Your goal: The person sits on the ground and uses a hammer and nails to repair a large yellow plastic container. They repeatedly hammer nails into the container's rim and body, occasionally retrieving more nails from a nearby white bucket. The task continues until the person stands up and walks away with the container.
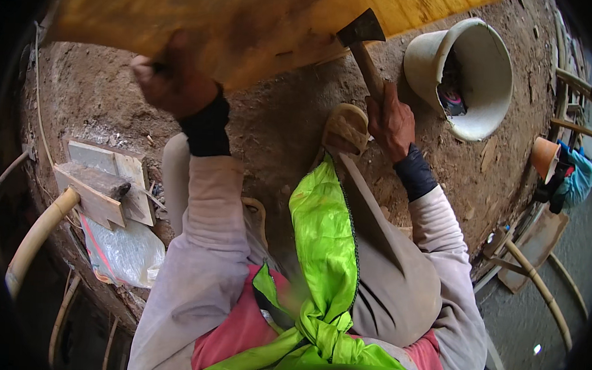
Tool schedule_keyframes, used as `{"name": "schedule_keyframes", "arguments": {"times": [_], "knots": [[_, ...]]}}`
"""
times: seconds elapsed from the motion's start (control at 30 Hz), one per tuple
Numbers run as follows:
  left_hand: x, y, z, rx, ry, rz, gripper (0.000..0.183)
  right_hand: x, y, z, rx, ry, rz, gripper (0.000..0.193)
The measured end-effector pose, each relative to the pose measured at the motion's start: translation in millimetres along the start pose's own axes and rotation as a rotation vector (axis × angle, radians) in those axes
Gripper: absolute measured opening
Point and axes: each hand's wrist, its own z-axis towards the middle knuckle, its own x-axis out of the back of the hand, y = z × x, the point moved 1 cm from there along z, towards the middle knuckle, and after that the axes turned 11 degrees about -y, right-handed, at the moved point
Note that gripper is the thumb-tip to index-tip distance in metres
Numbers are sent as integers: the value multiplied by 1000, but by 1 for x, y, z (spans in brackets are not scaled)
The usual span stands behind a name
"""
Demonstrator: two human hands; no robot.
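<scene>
My right hand [391,125] is closed round the wooden handle of a hatchet [365,57]. Its dark metal head points up and lies in front of the lower edge of a large yellowish wooden board [263,39], which spans the top of the view. Farther left, my left hand [180,88] is at the board's lower edge, smeared by motion. Its fingers look curled, with a small dark bit between them that I cannot make out. Bare brown soil lies under both hands, and a sandalled foot [346,129] rests just below the hatchet.
A whitish bucket [431,58] lies tipped at the right with dark things inside. Wood offcuts [102,181] and a clear plastic bag [125,250] are at the left. Bamboo poles [42,239] edge the ground. An orange pot [545,158] and blue cloth [576,178] sit far right.
</scene>
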Motion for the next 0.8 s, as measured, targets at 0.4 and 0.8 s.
{"name": "schedule_keyframes", "arguments": {"times": [0.4, 0.8], "knots": [[8, -54, 8, 7, 75, 102, 24, 40, -61, 59, 205, -86, -149, 28], [8, -50, 0, 30, 75, 179, 50, 12, 3, 32, -9, -258, -267, 23]]}}
